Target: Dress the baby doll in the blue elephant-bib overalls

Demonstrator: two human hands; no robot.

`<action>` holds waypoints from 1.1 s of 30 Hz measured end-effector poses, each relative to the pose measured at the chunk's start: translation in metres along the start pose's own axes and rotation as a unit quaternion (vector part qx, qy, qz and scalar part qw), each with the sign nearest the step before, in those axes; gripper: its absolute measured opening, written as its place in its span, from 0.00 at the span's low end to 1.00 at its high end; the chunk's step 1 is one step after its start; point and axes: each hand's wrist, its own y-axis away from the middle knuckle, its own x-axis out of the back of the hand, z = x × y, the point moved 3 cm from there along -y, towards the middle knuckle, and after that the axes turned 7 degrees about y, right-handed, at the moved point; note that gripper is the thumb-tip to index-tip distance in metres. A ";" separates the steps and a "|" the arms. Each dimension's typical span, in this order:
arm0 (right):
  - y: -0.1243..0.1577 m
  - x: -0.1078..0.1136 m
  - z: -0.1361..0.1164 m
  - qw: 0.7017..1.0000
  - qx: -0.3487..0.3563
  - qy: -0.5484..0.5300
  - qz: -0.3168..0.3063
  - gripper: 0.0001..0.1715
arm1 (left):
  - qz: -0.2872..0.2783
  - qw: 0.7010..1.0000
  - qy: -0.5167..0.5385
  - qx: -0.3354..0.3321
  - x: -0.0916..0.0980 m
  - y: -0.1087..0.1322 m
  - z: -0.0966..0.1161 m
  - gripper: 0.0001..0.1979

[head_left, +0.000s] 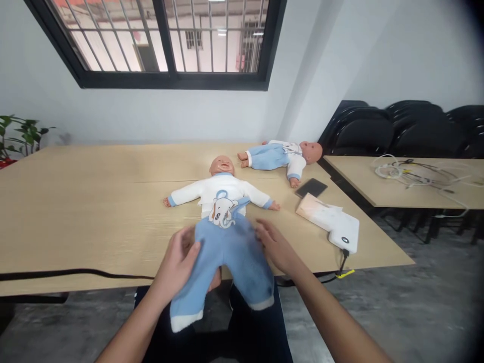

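A baby doll (223, 166) lies on its back, head away from me, arms spread in a white long-sleeved top (223, 186) with blue cuffs. Light-blue doll overalls (227, 247) with an elephant patch lie over its lower body, and their white-hemmed legs hang past the table's front edge. Part of a doll foot shows between the trouser legs. My left hand (179, 259) grips the left side of the overalls, thumb in front. At their right side, my right hand (276, 247) has its fingers curled against the cloth; that edge is blurred.
Another dressed doll (276, 155) lies at the table's (94, 217) back right. Near it are a dark phone (311, 188) and a white device (345, 232) with a black cable. Cables (408, 174) lie on another table; black chairs (363, 133) stand behind.
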 end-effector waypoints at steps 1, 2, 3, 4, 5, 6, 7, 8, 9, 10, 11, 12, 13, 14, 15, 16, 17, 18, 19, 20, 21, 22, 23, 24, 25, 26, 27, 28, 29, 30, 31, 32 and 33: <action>-0.011 -0.009 -0.005 1.000 -0.005 0.011 -0.021 0.32 | -0.001 1.000 -0.017 -0.015 -0.011 -0.015 0.002 0.33; -0.019 -0.018 -0.010 0.999 -0.001 0.030 -0.032 0.33 | -0.002 0.999 -0.033 -0.030 -0.022 -0.028 0.003 0.35; -0.027 -0.026 -0.014 0.998 0.012 0.048 -0.034 0.33 | -0.011 0.998 -0.046 -0.045 -0.033 -0.040 0.003 0.37; -0.034 -0.034 -0.016 0.997 0.027 0.063 -0.030 0.31 | -0.018 0.996 -0.058 -0.057 -0.043 -0.051 0.001 0.38; -0.041 -0.042 -0.016 0.996 0.040 0.074 -0.021 0.28 | -0.018 0.995 -0.069 -0.067 -0.052 -0.061 -0.001 0.39; -0.049 -0.048 -0.015 0.996 0.050 0.079 -0.012 0.25 | -0.015 0.994 -0.077 -0.074 -0.060 -0.070 -0.003 0.39; -0.059 -0.054 -0.014 0.995 0.059 0.082 -0.001 0.24 | -0.005 0.994 -0.082 -0.076 -0.065 -0.080 -0.006 0.39; -0.070 -0.058 -0.011 0.994 0.067 0.087 0.012 0.23 | 0.008 0.994 -0.083 -0.077 -0.069 -0.090 -0.008 0.39; -0.083 -0.062 -0.009 0.992 0.076 0.094 0.022 0.23 | 0.020 0.993 -0.083 -0.077 -0.072 -0.101 -0.010 0.39; -0.097 -0.065 -0.007 0.991 0.085 0.102 0.033 0.22 | 0.030 0.993 -0.082 -0.078 -0.073 -0.113 -0.010 0.38; -0.112 -0.068 -0.006 0.989 0.089 0.107 0.039 0.20 | 0.041 0.993 -0.081 -0.080 -0.074 -0.125 -0.010 0.36; -0.127 -0.070 -0.006 0.988 0.096 0.111 0.043 0.18 | 0.054 0.992 -0.082 -0.082 -0.074 -0.137 -0.009 0.35; -0.141 -0.071 -0.008 0.987 0.103 0.114 0.048 0.15 | 0.070 0.991 -0.084 -0.081 -0.072 -0.150 -0.007 0.32; -0.154 -0.071 -0.010 0.986 0.111 0.114 0.055 0.12 | 0.088 0.989 -0.089 -0.078 -0.070 -0.161 -0.005 0.30; -0.166 -0.071 -0.014 0.984 0.123 0.112 0.064 0.10 | 0.106 0.987 -0.097 -0.076 -0.068 -0.171 -0.003 0.27; -0.176 -0.069 -0.018 0.982 0.135 0.106 0.075 0.08 | 0.122 0.983 -0.108 -0.077 -0.065 -0.180 0.000 0.23; -0.183 -0.065 -0.023 0.981 0.148 0.095 0.086 0.07 | 0.135 0.980 -0.121 -0.084 -0.061 -0.187 0.002 0.19; -0.187 -0.061 -0.029 0.979 0.165 0.078 0.095 0.09 | 0.142 0.976 -0.134 -0.096 -0.058 -0.191 0.005 0.16; -0.187 -0.056 -0.034 0.976 0.185 0.054 0.101 0.11 | 0.148 0.972 -0.142 -0.113 -0.054 -0.193 0.008 0.13; -0.183 -0.049 -0.040 0.973 0.207 0.025 0.102 0.13 | 0.153 0.969 -0.141 -0.133 -0.051 -0.191 0.012 0.10; -0.175 -0.042 -0.045 0.969 0.225 -0.008 0.098 0.14 | 0.157 0.967 -0.129 -0.153 -0.046 -0.185 0.015 0.09; -0.162 -0.034 -0.050 0.965 0.241 -0.039 0.091 0.13 | 0.163 0.965 -0.109 -0.172 -0.041 -0.176 0.020 0.09; -0.145 -0.026 -0.054 0.964 0.246 -0.066 0.081 0.12 | 0.166 0.965 -0.079 -0.188 -0.035 -0.162 0.024 0.09; -0.123 -0.016 -0.058 0.963 0.246 -0.083 0.071 0.10 | 0.164 0.964 -0.046 -0.205 -0.028 -0.145 0.030 0.09; -0.098 -0.005 -0.061 0.962 0.251 -0.089 0.065 0.10 | 0.161 0.962 -0.014 -0.220 -0.021 -0.123 0.036 0.08; -0.071 0.007 -0.065 0.960 0.258 -0.090 0.068 0.11 | 0.149 0.961 0.017 -0.233 -0.013 -0.100 0.043 0.08; -0.043 0.019 -0.067 0.959 0.258 -0.091 0.072 0.14 | 0.133 0.957 0.055 -0.254 -0.005 -0.074 0.050 0.09; -0.015 0.031 -0.069 0.959 0.255 -0.096 0.076 0.13 | 0.116 0.949 0.093 -0.278 0.004 -0.048 0.057 0.10; 0.010 0.040 -0.071 0.959 0.261 -0.098 0.056 0.09 | 0.098 0.943 0.128 -0.292 0.012 -0.024 0.063 0.11; 0.031 0.048 -0.072 0.955 0.274 -0.110 0.038 0.05 | 0.086 0.941 0.159 -0.285 0.020 -0.003 0.067 0.11; 0.047 0.054 -0.071 0.951 0.274 -0.137 0.029 0.07 | 0.056 0.948 0.180 -0.257 0.025 0.012 0.069 0.08; 0.056 0.057 -0.068 0.955 0.252 -0.157 0.020 0.09 | -0.003 0.965 0.176 -0.193 0.026 0.022 0.068 0.07; 0.058 0.057 -0.063 0.962 0.219 -0.161 0.020 0.10 | -0.058 0.980 0.156 -0.113 0.023 0.026 0.063 0.08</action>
